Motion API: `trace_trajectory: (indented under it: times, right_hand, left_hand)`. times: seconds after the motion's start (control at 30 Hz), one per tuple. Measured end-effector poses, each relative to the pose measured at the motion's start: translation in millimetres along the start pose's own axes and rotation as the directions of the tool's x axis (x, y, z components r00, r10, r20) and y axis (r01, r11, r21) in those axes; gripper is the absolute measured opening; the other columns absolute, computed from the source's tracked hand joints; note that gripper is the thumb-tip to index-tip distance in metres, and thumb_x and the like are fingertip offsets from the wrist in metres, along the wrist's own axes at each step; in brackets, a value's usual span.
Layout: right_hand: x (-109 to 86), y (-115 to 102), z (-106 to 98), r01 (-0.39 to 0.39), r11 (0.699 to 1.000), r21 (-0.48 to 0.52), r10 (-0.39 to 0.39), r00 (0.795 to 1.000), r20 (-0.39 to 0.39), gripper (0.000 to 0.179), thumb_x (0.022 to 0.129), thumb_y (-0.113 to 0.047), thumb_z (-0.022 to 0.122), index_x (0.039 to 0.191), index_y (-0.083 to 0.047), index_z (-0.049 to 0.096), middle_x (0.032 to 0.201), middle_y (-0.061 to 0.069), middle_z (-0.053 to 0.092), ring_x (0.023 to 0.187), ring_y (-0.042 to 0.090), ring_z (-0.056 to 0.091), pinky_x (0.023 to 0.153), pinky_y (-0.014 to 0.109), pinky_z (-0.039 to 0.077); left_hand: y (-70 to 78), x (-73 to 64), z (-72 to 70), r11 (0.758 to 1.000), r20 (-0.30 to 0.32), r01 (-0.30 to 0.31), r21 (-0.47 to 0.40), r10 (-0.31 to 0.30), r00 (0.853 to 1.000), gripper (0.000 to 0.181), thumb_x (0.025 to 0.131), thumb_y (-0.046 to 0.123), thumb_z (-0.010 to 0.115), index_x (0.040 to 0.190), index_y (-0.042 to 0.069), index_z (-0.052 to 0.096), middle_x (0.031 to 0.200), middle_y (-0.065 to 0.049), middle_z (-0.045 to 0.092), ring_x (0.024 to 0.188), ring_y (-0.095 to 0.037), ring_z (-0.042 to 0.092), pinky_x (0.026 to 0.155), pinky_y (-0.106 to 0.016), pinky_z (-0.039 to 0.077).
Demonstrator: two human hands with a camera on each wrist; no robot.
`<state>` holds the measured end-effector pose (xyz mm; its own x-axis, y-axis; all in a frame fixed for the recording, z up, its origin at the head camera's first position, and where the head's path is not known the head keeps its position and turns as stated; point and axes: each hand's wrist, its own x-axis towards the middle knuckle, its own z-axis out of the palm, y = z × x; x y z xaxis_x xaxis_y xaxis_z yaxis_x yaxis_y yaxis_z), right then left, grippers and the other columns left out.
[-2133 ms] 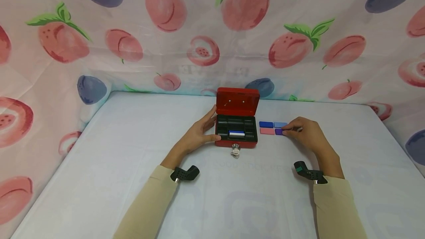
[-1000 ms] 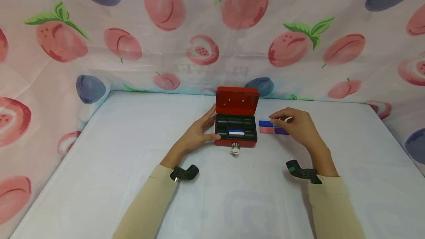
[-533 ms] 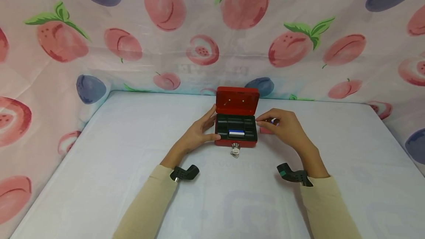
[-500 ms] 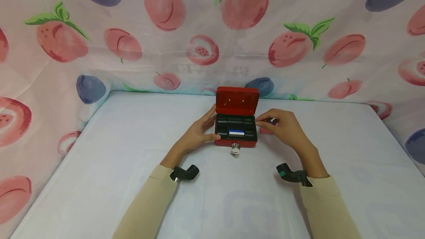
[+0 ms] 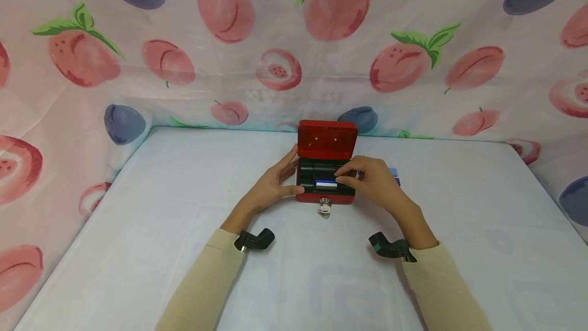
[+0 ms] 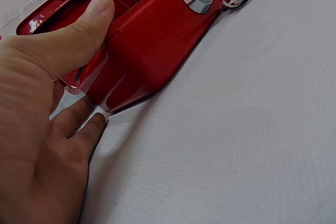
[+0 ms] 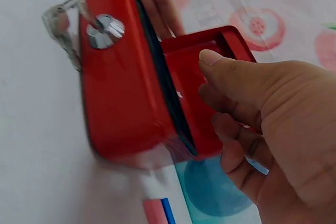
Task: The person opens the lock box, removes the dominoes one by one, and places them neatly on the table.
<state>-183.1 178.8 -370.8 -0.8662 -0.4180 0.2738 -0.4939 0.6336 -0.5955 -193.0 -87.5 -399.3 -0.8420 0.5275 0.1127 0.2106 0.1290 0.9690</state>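
A red cash box (image 5: pixel 325 198) stands with its lid raised, a black tray (image 5: pixel 312 167) inside it. My left hand (image 5: pixel 271 185) holds its left side, thumb over the front rim and fingers along the wall; in the left wrist view the thumb lies against the red metal. Over the right part of the tray, my right hand (image 5: pixel 374 180) reaches down with thumb and index finger apart and nothing visible between them in the right wrist view. Close to those fingertips, a small blue-and-white block (image 5: pixel 325 185) lies in the tray.
Keys hang from the front lock (image 5: pixel 325 202). On the white-covered table right of the box lie a light blue block (image 5: pixel 392 171) and a purple block (image 5: pixel 397 181), partly behind my right hand. A pink block (image 7: pixel 155 211) and a blue block (image 7: pixel 168 211) show in the right wrist view.
My right hand has moved left, from the coloured blocks past the box's right edge to over the tray. The left hand and the box have stayed in place.
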Motion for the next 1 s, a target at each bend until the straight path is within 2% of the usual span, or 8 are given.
trace_trajectory:
  times: [0.17, 0.33, 0.6, 1.0]
  right_hand:
    - [1.2, -5.8, 9.2, -0.012, 1.000, -0.011, 0.012, 0.999, 0.039, 0.009, 0.082, -0.013, 0.077, 0.091, -0.012, 0.076, 0.081, -0.002, 0.062, 0.072, 0.015, 0.052, 0.059, 0.029, 0.047]
    - [1.4, -8.8, 16.1, -0.042, 0.998, -0.039, 0.044, 0.997, 0.062, 0.009, 0.082, -0.013, 0.076, 0.091, -0.013, 0.076, 0.087, 0.000, 0.063, 0.078, 0.017, 0.054, 0.067, 0.031, 0.050]
    - [1.2, -10.6, 20.6, -0.044, 0.991, -0.127, 0.053, 0.996, 0.065, 0.010, 0.083, -0.017, 0.076, 0.093, -0.015, 0.076, 0.091, 0.000, 0.061, 0.082, 0.018, 0.054, 0.075, 0.034, 0.052]
    - [0.8, -11.8, 19.9, -0.044, 0.990, -0.134, 0.054, 0.995, 0.078, 0.007, 0.084, -0.018, 0.075, 0.091, -0.016, 0.075, 0.089, -0.002, 0.058, 0.079, 0.017, 0.053, 0.072, 0.031, 0.051]
  left_hand:
    - [-0.6, -0.1, -0.1, 1.000, 0.004, -0.002, -0.006, 0.002, 1.000, 0.093, 0.083, 0.001, 0.072, 0.154, 0.014, 0.014, 0.157, -0.010, 0.019, 0.138, -0.034, 0.028, 0.111, -0.045, 0.025]
    - [-1.0, 0.0, -0.4, 1.000, 0.008, -0.009, -0.019, 0.009, 1.000, 0.092, 0.083, 0.000, 0.071, 0.154, 0.013, 0.013, 0.157, -0.010, 0.018, 0.138, -0.034, 0.028, 0.112, -0.044, 0.025]
    - [-1.2, 0.0, -0.5, 1.000, 0.011, -0.020, -0.021, 0.020, 1.000, 0.093, 0.083, 0.000, 0.071, 0.154, 0.013, 0.013, 0.157, -0.011, 0.018, 0.138, -0.036, 0.028, 0.111, -0.045, 0.025]
    - [-0.8, -0.1, -0.1, 1.000, 0.006, -0.009, -0.013, 0.009, 1.000, 0.093, 0.083, 0.001, 0.072, 0.154, 0.014, 0.014, 0.157, -0.010, 0.018, 0.138, -0.035, 0.028, 0.111, -0.045, 0.025]
